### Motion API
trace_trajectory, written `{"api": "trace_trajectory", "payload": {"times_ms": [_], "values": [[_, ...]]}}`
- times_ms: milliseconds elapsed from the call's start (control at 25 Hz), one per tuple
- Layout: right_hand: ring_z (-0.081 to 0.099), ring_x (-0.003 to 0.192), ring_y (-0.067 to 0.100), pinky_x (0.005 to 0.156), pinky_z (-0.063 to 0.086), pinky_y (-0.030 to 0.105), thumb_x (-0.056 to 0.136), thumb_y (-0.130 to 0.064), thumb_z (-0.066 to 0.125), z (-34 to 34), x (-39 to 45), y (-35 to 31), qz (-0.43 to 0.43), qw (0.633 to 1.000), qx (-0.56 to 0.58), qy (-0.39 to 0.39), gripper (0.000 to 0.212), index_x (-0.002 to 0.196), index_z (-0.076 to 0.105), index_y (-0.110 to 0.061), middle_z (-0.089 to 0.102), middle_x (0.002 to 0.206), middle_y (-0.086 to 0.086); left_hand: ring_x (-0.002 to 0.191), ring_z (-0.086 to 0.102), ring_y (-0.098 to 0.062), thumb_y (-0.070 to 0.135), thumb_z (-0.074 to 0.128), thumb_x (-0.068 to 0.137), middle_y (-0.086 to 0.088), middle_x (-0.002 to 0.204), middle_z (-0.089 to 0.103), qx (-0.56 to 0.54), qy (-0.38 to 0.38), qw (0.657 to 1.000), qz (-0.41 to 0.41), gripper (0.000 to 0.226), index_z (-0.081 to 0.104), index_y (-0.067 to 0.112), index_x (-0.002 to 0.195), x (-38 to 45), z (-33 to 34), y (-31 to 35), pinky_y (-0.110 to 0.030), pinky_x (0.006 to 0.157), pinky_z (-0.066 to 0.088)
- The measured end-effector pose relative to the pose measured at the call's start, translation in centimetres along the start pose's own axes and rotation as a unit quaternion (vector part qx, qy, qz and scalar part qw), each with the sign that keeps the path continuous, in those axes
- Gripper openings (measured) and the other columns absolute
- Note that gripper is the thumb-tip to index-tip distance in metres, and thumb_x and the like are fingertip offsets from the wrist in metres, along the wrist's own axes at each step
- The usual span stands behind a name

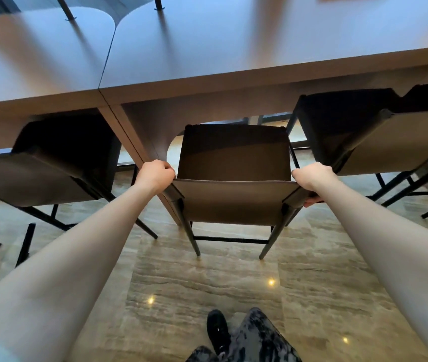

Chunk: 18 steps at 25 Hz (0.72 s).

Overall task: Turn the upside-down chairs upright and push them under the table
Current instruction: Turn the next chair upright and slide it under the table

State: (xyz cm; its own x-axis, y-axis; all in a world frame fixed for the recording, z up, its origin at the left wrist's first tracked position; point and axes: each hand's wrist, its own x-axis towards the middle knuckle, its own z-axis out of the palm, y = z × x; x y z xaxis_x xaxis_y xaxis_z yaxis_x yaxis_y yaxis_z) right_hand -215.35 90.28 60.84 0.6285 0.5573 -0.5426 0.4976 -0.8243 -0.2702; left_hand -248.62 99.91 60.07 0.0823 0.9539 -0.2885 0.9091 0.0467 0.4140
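While both hands grip the top corners of its backrest, the left hand (155,176) and right hand (312,178) curled round the edge, the middle chair (233,197) stands upright on the marbled floor (207,283), its seat partly under the table (207,56). A table leg panel (139,131) stands just beside its left side. Neighbouring chairs, the left chair (38,178) and right chair (380,142), flank it closely, both cut off by the frame. Open floor lies behind.
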Motion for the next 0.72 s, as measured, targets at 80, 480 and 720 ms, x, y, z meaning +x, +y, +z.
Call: {"api": "trace_trajectory", "payload": {"times_ms": [80, 480, 720], "values": [[0.073, 0.077, 0.035, 0.072, 0.062, 0.040, 0.090, -0.034, 0.045, -0.2, 0.5, -0.3, 0.015, 0.999, -0.019, -0.031, 0.039, 0.108, 0.060, -0.002, 0.068, 0.098, 0.020, 0.079, 0.061, -0.021, 0.014, 0.043, 0.099, -0.011, 0.097, 0.067, 0.026, -0.028, 0.999, 0.004, 0.030, 0.072, 0.006, 0.102, 0.7, -0.2, 0.2, -0.025, 0.060, 0.048], [0.072, 0.076, 0.037, 0.055, 0.062, 0.043, 0.095, -0.018, 0.059, -1.4, 5.6, -0.7, 0.180, 0.910, 0.071, -0.366, 0.031, 0.110, 0.061, 0.009, 0.070, 0.106, 0.028, 0.096, 0.073, -0.036, 0.030, 0.061, 0.095, -0.023, 0.117, 0.066, -0.049, -0.351, 0.894, -0.275, 0.039, 0.059, 0.002, 0.120, 5.7, -2.6, 2.0, -0.045, 0.075, 0.063], [0.070, 0.059, 0.039, 0.049, 0.060, 0.048, 0.091, -0.025, 0.065, 2.2, 10.0, 2.2, 0.344, 0.774, 0.323, -0.422, 0.038, 0.108, 0.053, 0.007, 0.060, 0.097, 0.030, 0.098, 0.069, -0.039, 0.027, 0.070, 0.091, -0.030, 0.119, 0.064, -0.221, -0.402, 0.784, -0.418, 0.058, 0.048, -0.005, 0.135, 8.3, -0.4, -0.5, -0.046, 0.084, 0.060]]}}
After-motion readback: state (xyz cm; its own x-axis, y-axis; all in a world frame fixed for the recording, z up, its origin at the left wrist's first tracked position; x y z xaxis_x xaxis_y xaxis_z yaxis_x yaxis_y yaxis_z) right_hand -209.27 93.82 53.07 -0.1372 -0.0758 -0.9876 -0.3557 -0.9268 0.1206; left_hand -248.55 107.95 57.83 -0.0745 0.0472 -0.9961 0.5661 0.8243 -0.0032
